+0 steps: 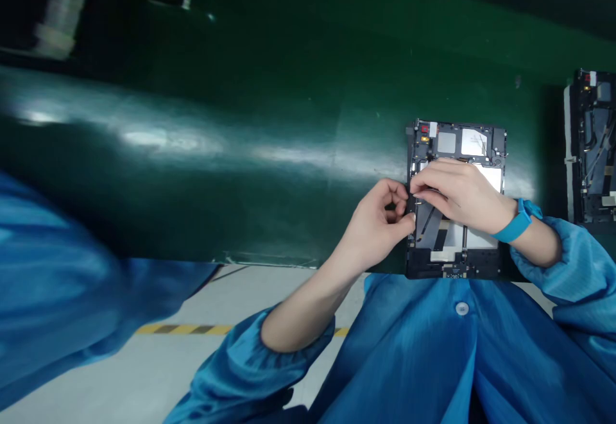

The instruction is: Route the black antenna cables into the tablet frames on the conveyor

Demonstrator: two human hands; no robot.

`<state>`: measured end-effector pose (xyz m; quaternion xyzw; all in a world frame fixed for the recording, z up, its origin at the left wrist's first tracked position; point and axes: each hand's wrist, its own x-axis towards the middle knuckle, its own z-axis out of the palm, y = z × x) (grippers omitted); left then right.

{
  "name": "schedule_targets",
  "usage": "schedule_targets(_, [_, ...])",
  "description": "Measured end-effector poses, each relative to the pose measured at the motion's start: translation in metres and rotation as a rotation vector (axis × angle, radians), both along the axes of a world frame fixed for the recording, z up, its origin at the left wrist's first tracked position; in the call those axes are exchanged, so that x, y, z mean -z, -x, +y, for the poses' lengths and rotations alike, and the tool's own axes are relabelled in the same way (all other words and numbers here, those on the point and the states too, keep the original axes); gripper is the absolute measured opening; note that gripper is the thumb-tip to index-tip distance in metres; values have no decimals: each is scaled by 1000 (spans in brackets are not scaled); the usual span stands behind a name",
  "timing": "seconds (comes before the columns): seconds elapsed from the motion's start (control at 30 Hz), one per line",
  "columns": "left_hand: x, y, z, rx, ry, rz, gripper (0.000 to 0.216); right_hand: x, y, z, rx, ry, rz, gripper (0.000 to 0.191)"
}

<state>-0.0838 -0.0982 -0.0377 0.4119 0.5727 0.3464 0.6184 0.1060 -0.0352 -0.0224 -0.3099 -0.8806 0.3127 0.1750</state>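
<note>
Black device (pixel 474 235) bears unreadable print (pixel 474 140); left hand (pixel 376 228) half-curled, right hand (pixel 459 190) pinched over it, grips unclear.

A device (pixel 450 241) lies on the table (pixel 289 219) by its near edge, directly in front of the person's coat (pixel 414 353). The left hand (pixel 378 228) is at the device's left side; the right hand (pixel 459 193) is above the device, fingertips near that same side, with a wristband (pixel 514 222) around the wrist. A second device (pixel 599 154) sits well to the right, cut off by the view. At the far left is what seems a blurred box (pixel 62 13). Nearer on the left is another person's sleeve (pixel 48 283). Tape (pixel 206 330) crosses the floor (pixel 231 296) between the two people.
</note>
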Motion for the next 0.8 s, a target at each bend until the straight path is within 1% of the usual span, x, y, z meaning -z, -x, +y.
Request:
schedule_targets(0.13, [-1,1,8,6,-43,25,27,3,2,1,26,16,8,17])
schedule_targets(0.4, [-3,9,14,95,-74,62,24,4,7,3,45,75,16,21])
schedule_targets(0.6, [-4,13,14,129,-43,47,25,4,9,4,32,98,21,20])
schedule_targets(0.7, [-5,12,15,128,-28,35,25,4,9,4,23,96,26,21])
schedule_targets(0.8, [-5,10,16,98,-29,35,27,7,8,5,25,53,58,24])
